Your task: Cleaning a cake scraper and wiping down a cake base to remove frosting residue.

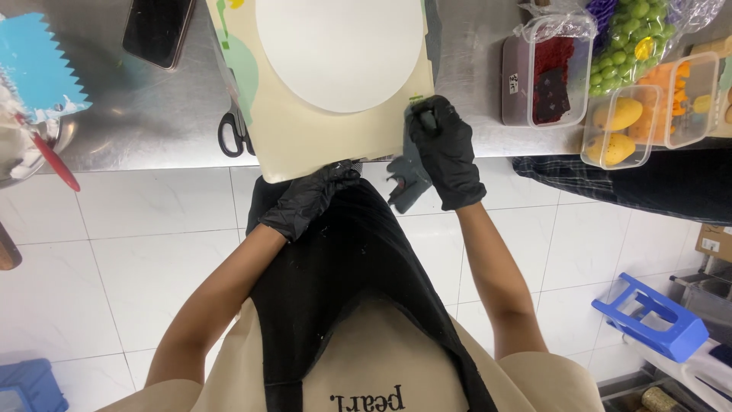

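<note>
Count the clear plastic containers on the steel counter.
3, all at the counter's right end: one with dark red contents, one holding yellow mangoes, one with orange pieces. More may sit hidden past the right edge or under the bagged green grapes.

Black-gloved right hand [446, 152] on cream board [335, 141] bearing white round [339, 49].

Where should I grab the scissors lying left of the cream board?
Take the scissors by the black loop handles, coming from the counter's near edge. The handles point toward that edge and lie exposed, while the blades run away, tucked against the cream board.
</note>
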